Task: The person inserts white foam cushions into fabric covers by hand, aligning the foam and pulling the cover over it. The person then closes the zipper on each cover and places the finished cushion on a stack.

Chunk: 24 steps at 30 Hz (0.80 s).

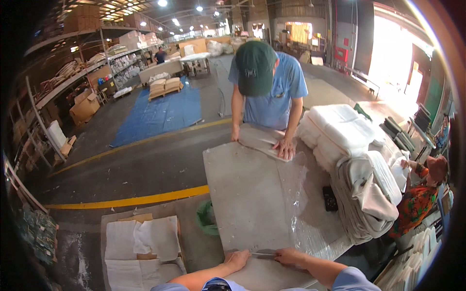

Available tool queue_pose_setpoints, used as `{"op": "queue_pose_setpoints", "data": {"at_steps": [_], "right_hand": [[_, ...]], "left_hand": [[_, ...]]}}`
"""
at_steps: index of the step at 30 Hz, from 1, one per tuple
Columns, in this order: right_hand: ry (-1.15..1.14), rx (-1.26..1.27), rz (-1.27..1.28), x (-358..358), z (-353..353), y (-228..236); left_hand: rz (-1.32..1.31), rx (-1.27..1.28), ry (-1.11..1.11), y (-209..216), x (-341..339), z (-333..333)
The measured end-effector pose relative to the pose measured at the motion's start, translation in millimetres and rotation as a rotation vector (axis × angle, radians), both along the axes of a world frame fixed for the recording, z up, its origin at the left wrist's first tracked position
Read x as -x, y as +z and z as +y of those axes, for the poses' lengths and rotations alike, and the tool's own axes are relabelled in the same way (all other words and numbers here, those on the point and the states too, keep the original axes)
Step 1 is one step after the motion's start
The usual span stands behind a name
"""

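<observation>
At the near end of the work table [335, 236], my left hand [236, 260] and my right hand [287, 256] sit a short way apart, fingers closed. Between them runs a thin pale edge, which looks like the edge of a grey cloth [262, 275] lying toward my body; the fingertips are partly hidden. A wide, flat grey sheet [250, 194] stretches from my hands to the far end. There a co-worker [267, 92] in a blue shirt and dark green cap leans over, both hands on a folded grey cloth [262, 139].
Folded white padding [342, 127] and draped grey cloths [371, 194] are stacked on the right, beside a small black object [330, 199] and clear plastic film [302, 194]. A green bag [207, 217] and white cloth stacks [124, 240] stand left. Another person [417, 203] works at right.
</observation>
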State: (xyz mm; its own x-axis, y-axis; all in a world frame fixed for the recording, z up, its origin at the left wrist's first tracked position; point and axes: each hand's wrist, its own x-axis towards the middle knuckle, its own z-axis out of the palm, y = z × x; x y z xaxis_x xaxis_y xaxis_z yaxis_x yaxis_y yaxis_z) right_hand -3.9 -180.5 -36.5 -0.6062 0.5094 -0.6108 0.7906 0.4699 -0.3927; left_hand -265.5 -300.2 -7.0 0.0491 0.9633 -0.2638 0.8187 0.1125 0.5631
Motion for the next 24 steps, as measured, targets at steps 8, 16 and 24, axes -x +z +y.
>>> {"op": "queue_pose_setpoints", "data": {"at_steps": [8,16,24], "right_hand": [[-0.338,-0.069,0.152,-20.1,-10.5,-6.1],[-0.408,-0.144,0.487,-20.7,-6.2,-20.8],[-0.502,0.014,0.407,-54.5,21.7,22.7]], "left_hand": [[0.162,-0.173,-0.083,-65.4,-1.6,0.2],[0.134,-0.223,0.034,-68.9,-10.2,12.0],[-0.060,-0.085,0.036,-7.8,11.3,18.1]]}}
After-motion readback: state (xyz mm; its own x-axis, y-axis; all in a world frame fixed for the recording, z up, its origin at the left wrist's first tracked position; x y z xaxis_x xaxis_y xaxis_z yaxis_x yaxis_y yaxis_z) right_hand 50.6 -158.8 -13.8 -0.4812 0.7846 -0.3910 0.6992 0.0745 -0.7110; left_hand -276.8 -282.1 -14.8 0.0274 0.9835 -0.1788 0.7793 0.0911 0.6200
